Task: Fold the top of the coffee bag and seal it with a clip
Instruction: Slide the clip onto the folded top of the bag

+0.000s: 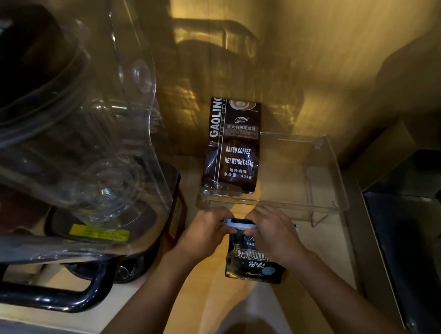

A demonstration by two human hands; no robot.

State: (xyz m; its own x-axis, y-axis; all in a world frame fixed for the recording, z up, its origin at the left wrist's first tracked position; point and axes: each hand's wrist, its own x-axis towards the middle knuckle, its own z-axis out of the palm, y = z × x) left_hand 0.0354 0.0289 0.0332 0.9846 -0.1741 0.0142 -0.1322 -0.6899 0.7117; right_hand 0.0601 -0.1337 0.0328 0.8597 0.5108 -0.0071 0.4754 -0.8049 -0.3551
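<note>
A small black coffee bag (253, 265) with white and blue print stands upright on the wooden counter near me. Its top is folded down. A white bar-shaped clip (239, 224) lies across that fold. My left hand (205, 233) grips the left end of the clip and the bag's top. My right hand (274, 234) covers the right end, fingers pressed over the fold. The right part of the clip is hidden under my fingers.
A taller dark bag (232, 144) marked BAKED.COFFEE stands in a clear plastic tray (324, 183) just behind my hands. A blender with a clear sound cover (108, 124) fills the left side. A dark metal appliance (412, 220) sits at the right.
</note>
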